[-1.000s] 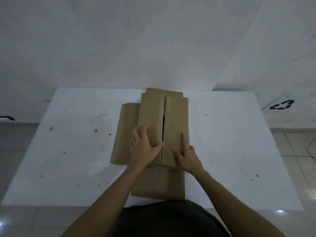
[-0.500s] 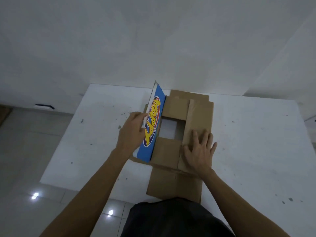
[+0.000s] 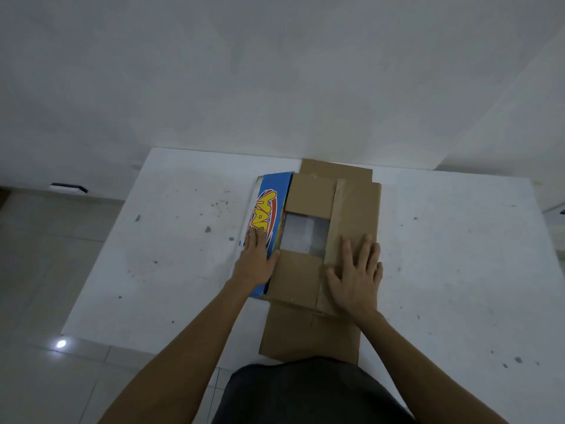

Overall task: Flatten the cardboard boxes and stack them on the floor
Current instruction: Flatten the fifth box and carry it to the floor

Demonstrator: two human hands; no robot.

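A brown cardboard box (image 3: 351, 209) lies opened out on the white table (image 3: 171, 246). Its left flap (image 3: 269, 206), blue with a yellow and red logo, is folded outward to the left. A square gap in the middle shows the table through it. My left hand (image 3: 255, 260) presses flat on the near end of the blue flap. My right hand (image 3: 356, 275) lies flat with spread fingers on the right brown flap. Another flat brown cardboard piece (image 3: 308, 335) sticks out under the box toward me.
The table carries small dark specks and stands against a white wall. Tiled floor (image 3: 46, 270) shows to the left and below the table's near edge. My dark shirt fills the bottom middle.
My left hand lifted the left flap up, showing its blue printed side, then pushed it outward and down. My right hand shifted onto the right flap. The view turned left.
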